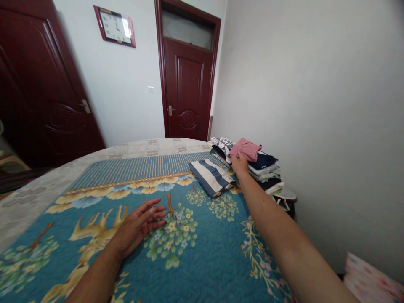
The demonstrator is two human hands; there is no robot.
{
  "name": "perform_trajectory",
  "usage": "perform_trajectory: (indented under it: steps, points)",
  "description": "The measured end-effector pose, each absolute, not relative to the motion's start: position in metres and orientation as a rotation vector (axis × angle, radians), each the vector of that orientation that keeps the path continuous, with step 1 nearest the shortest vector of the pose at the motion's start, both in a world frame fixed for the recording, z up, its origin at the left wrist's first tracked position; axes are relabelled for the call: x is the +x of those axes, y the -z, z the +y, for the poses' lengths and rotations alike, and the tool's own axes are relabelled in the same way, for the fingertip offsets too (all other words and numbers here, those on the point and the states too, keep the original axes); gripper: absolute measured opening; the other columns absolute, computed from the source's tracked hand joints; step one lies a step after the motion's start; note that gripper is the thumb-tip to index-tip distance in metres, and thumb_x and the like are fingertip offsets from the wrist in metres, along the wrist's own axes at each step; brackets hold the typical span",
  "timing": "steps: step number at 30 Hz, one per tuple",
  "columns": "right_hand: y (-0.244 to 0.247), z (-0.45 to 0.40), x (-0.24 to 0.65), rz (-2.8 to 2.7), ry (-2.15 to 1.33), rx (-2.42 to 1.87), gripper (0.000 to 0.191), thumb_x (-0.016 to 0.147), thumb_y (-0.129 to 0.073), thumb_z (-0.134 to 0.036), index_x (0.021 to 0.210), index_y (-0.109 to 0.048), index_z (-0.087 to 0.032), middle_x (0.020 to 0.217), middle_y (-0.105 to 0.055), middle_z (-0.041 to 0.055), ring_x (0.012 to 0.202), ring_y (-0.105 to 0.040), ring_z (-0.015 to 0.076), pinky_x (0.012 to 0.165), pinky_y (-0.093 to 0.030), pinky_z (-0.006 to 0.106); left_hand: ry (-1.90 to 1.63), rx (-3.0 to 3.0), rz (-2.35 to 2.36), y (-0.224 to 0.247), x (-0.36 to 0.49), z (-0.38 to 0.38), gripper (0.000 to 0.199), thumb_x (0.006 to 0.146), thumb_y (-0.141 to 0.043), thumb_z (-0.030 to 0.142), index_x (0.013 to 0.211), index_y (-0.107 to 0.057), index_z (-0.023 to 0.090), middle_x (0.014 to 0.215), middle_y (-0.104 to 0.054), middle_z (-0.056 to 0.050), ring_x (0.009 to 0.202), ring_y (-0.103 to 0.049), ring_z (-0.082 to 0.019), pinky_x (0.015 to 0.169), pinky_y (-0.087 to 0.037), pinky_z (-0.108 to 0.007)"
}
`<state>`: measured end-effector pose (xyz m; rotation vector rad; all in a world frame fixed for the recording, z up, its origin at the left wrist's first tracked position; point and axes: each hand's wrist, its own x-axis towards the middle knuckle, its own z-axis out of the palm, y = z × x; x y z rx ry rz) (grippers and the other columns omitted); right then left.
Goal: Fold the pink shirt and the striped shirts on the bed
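Observation:
My right hand [240, 165] reaches to the far right and has its fingers closed on a pink cloth [246, 148], which lies on top of stacked folded clothes [267, 172]. Beside that stack is a white garment with dark lettering [222, 144]. A folded blue-and-white striped cloth [212, 176] lies flat just left of my right wrist. My left hand [140, 225] rests over the teal patterned quilted cover [202, 252], palm turned inward, fingers apart and holding nothing.
A pale patterned tablecloth [28, 200] shows past the cover at the left and back. A white wall [315, 105] rises on the right. Pink floral fabric [369, 280] sits low at the right. Two dark red doors and a clock [116, 26] are beyond.

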<state>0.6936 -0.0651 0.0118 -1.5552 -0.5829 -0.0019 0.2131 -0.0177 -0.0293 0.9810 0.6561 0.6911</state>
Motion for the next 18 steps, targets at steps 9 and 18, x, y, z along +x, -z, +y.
perform_trajectory:
  steps: [9, 18]
  points:
    - [-0.068, -0.066, 0.712, -0.863, 0.494, -1.883, 0.041, 0.098, -0.049, -0.033, 0.104, -0.085, -0.015, 0.107, -0.081, 0.0152, 0.101, -0.071, 0.0283, 0.1, -0.052, 0.041, -0.672, 0.984, 0.647, 0.031, 0.212, -0.016, 0.049, 0.085, -0.086, 0.022, 0.132, -0.07, 0.016, 0.118, -0.078, -0.017, 0.1, -0.079, -0.027, 0.089, -0.067, -0.042]
    - [-0.129, -0.055, 0.682, -1.071, 0.226, -1.229, 0.034, 0.091, -0.07, -0.039, 0.11, -0.084, -0.014, 0.112, -0.082, 0.0088, 0.114, -0.072, 0.0257, 0.113, -0.049, 0.045, -0.668, 0.965, 0.642, 0.03, 0.212, -0.015, 0.052, 0.083, -0.087, 0.021, 0.132, -0.071, 0.016, 0.119, -0.079, -0.017, 0.098, -0.079, -0.027, 0.088, -0.068, -0.042]
